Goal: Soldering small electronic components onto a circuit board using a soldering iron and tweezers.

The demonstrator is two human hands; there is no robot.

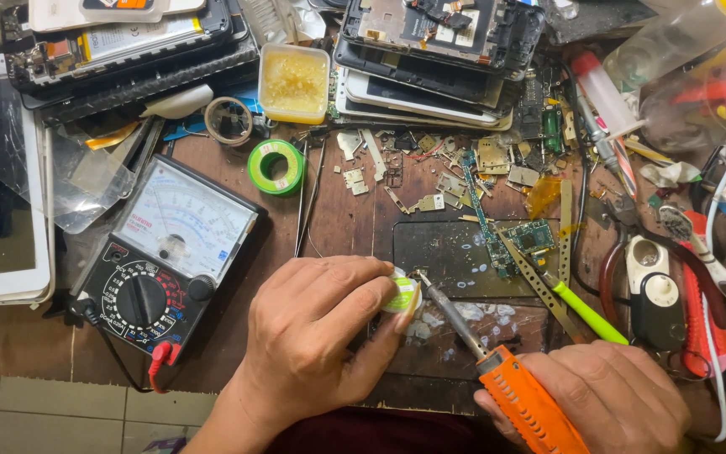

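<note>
My left hand (313, 336) is curled around a small round white tin with a green label (402, 294), holding it on the brown workbench. My right hand (615, 395) grips the orange handle of a soldering iron (531, 408). Its metal tip (424, 278) points up-left and touches or nearly touches the tin's edge. Just beyond the tip lies a dark work mat (447, 248) with a small green circuit board (533, 237) and metal scraps.
An analog multimeter (161, 261) sits at the left. A green solder spool (276, 166), a tub of yellowish paste (294, 82), stacked phone frames (439, 42), tweezers (302, 202), pliers (623, 252) and a green-handled tool (586, 311) crowd the bench.
</note>
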